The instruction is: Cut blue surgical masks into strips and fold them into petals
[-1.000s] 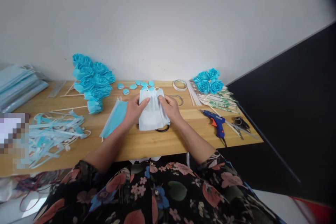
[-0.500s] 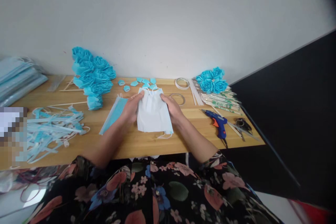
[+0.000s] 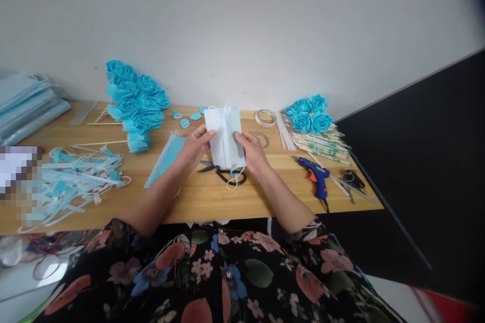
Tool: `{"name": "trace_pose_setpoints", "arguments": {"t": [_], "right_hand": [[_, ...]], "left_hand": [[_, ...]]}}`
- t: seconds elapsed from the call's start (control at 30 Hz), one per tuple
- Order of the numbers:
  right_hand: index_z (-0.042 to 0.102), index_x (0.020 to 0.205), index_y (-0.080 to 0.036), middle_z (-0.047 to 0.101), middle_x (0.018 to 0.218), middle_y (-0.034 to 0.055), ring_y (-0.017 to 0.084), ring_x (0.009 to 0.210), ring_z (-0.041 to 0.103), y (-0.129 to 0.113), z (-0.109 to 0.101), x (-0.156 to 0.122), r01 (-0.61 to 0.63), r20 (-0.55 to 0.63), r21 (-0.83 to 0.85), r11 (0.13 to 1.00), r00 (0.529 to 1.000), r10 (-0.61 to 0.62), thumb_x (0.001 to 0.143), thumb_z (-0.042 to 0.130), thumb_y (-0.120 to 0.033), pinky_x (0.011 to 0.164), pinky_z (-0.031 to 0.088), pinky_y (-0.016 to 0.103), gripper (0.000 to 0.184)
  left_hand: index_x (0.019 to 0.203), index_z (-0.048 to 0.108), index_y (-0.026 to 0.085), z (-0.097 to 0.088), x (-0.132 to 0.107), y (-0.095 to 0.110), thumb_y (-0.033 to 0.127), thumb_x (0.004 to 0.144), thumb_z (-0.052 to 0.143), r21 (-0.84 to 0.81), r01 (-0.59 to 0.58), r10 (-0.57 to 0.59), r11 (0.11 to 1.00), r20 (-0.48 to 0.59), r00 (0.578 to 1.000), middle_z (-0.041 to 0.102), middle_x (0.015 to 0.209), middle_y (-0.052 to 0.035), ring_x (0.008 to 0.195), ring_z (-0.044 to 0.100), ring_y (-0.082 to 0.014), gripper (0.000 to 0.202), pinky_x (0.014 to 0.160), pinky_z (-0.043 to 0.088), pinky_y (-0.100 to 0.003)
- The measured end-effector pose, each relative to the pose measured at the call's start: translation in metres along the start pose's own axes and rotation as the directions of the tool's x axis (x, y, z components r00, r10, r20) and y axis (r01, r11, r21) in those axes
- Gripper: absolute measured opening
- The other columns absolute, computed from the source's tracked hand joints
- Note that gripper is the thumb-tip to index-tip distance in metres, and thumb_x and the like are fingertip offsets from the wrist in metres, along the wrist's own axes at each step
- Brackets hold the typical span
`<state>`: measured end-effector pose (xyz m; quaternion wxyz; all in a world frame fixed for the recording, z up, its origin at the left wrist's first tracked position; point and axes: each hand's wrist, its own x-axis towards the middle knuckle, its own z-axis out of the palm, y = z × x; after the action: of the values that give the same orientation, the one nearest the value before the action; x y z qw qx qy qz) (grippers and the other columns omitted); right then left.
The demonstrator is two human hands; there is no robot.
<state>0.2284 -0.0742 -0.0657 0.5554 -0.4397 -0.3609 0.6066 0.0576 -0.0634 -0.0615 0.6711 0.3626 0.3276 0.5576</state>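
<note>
The pleated white face mask (image 3: 224,133) is no longer lying spread flat under the palms. It is now standing upright, lifted off the light wooden table (image 3: 197,204) and gathered narrower than a moment ago. With the mask raised, the black-handled metal scissors (image 3: 222,171) beneath it are showing in full, where only a dark handle loop was peeking out a second ago. So the work in hand is now happening in the air rather than against the tabletop.

The left hand (image 3: 194,149) is pinching the mask's left edge, thumb on the near face and fingers curled behind. The right hand (image 3: 252,151) is gripping the right edge the same way. Both hands are half closed, and neither is touching anything else. The mask is hanging between them, just above the scissors, with one thin white ear loop dangling at its lower edge.

The fabric is looking soft and matte, creased in lengthwise folds. A flat light-blue face mask (image 3: 164,161) is lying just left of the left hand. Further left, a bunch of ruffled blue fabric roses on sticks (image 3: 134,106) is resting on the table, and a tangle of cut blue and white strips (image 3: 76,181) is piling up near the table edge. To the right are lying a blue hot-glue gun with an orange trigger (image 3: 316,177) and a white tape roll (image 3: 265,117).
</note>
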Motion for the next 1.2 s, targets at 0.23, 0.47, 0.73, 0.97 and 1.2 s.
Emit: {"name": "trace_pose_setpoints", "arguments": {"t": [0.23, 0.47, 0.73, 0.97, 1.2], "right_hand": [[0.074, 0.085, -0.021, 0.073, 0.076, -0.0008, 0.016, 0.071, 0.064, 0.003, -0.001, 0.002, -0.024, 0.098, 0.016, 1.000, 0.995, 0.023, 0.061, 0.087, -0.043, 0.070, 0.051, 0.029, 0.035], [0.074, 0.083, -0.020, 0.073, 0.077, -0.0008, 0.015, 0.066, 0.061, 0.002, 0.000, -0.002, 0.016, 0.080, -0.057, 0.998, 0.997, -0.011, 0.061, 0.087, -0.044, 0.061, 0.047, 0.027, 0.036], [0.074, 0.091, -0.021, 0.074, 0.083, -0.0001, 0.018, 0.076, 0.063, 0.003, 0.004, -0.005, 0.029, 0.124, -0.113, 0.993, 0.992, -0.015, 0.062, 0.085, -0.049, 0.069, 0.050, 0.029, 0.041], [0.058, 0.070, -0.022, 0.053, 0.067, -0.0029, 0.013, 0.064, 0.048, 0.004, -0.001, -0.001, 0.140, 0.004, -0.264, 0.954, 0.990, -0.144, 0.074, 0.071, -0.065, 0.059, 0.038, 0.026, 0.046], [0.031, 0.059, -0.023, 0.028, 0.060, -0.0033, 0.013, 0.062, 0.031, -0.002, -0.004, -0.002, 0.351, -0.032, -0.582, 0.734, 0.892, -0.452, 0.087, 0.055, -0.068, 0.059, 0.027, 0.029, 0.058]], "left_hand": [[0.096, 0.075, 0.016, -0.004, 0.001, -0.006, 0.035, 0.056, 0.092, 0.120, 0.032, -0.032, 0.992, -0.003, 0.999, 0.078, 0.092, -0.0058, 0.085, 0.070, -0.0226, 0.047, 0.081, 0.054, -0.035], [0.098, 0.074, 0.016, -0.008, 0.002, -0.002, 0.043, 0.061, 0.089, 0.214, 0.010, -0.002, 0.977, -0.036, 0.999, 0.077, 0.090, -0.0051, 0.078, 0.069, -0.0203, 0.049, 0.073, 0.053, -0.031], [0.088, 0.074, 0.015, 0.000, -0.004, 0.003, 0.045, 0.051, 0.094, 0.195, 0.215, -0.210, 0.957, -0.049, 0.977, 0.076, 0.081, -0.0063, 0.064, 0.064, -0.0175, 0.052, 0.059, 0.050, -0.029], [0.094, 0.074, 0.017, -0.006, 0.000, 0.004, 0.053, 0.059, 0.088, 0.202, 0.115, -0.085, 0.973, -0.148, 0.985, 0.076, 0.083, -0.0051, 0.069, 0.067, -0.0196, 0.053, 0.063, 0.051, -0.030], [0.076, 0.070, 0.017, -0.010, 0.001, -0.004, 0.060, 0.071, 0.077, 0.402, -0.037, 0.140, 0.915, -0.229, 0.963, 0.063, 0.063, -0.0003, 0.061, 0.057, -0.0167, 0.044, 0.052, 0.037, -0.026]]}}
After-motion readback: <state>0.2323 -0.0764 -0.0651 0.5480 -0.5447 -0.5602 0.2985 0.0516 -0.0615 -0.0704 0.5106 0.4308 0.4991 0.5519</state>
